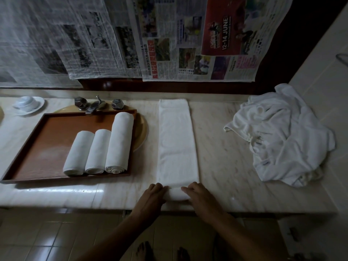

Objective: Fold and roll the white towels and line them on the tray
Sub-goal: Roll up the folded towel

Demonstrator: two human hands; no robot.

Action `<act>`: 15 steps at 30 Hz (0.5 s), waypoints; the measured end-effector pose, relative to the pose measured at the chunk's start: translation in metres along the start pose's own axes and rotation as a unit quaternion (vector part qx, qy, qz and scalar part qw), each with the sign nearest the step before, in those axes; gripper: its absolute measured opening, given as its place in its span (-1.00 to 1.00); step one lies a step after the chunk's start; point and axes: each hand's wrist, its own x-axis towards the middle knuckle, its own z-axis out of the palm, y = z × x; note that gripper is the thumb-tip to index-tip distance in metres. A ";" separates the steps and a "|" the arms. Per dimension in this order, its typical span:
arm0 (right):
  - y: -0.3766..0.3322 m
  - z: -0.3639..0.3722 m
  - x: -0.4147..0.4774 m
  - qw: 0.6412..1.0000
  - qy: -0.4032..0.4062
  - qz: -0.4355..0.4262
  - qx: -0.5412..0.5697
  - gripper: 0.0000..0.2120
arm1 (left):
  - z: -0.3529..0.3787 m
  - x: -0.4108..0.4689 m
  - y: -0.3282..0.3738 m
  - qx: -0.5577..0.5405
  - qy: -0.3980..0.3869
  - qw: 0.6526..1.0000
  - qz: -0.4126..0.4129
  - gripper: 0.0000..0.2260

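- The left hand (152, 195) and the right hand (200, 197) rest on the near end of a long white terry towel folded into a narrow strip (177, 144). The towel lies flat on the pale marble table (222, 147).
- The fingers (188, 189) of both hands lie close together and almost straight. They press from above on a small roll (177, 194) formed at this near end, and they pinch nothing.
- From the fingers, the flat part of the strip runs straight away toward the wall.
- I judge the towel to be soft, light and limp, not fragile, and its cloth is probably not slippery. The roll will likely become loose or crooked if one side is pushed more than the other.
- The best place to take hold seems to be the two outer ends of the roll. The fingers stay on top and push forward evenly, so the edges stay in line.
- To the left of the fingers and farther away is a brown rectangular wooden tray (24, 147). Three rolled white towels (98, 151) lie in it side by side, touching. The right one is longer.
- The bare part of the tray is left of these rolls, so I think the next roll goes there.
- To the right of the fingers, well apart, lies a crumpled heap of white towels (278, 136).
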 end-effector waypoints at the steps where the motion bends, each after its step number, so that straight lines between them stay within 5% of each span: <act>1: 0.000 -0.004 -0.003 0.999 -0.002 0.024 0.041 -0.53 | -0.005 -0.003 0.002 -0.035 0.000 0.999 -0.011 -0.56; 8: 0.008 -0.008 -0.015 0.971 0.016 0.106 0.213 -0.80 | -0.024 -0.020 0.008 -0.269 0.016 0.952 -0.143 -0.86; 15: -0.017 0.014 -0.016 0.985 0.144 0.092 0.017 -0.68 | -0.031 -0.012 0.019 -0.324 0.056 0.916 -0.231 -0.91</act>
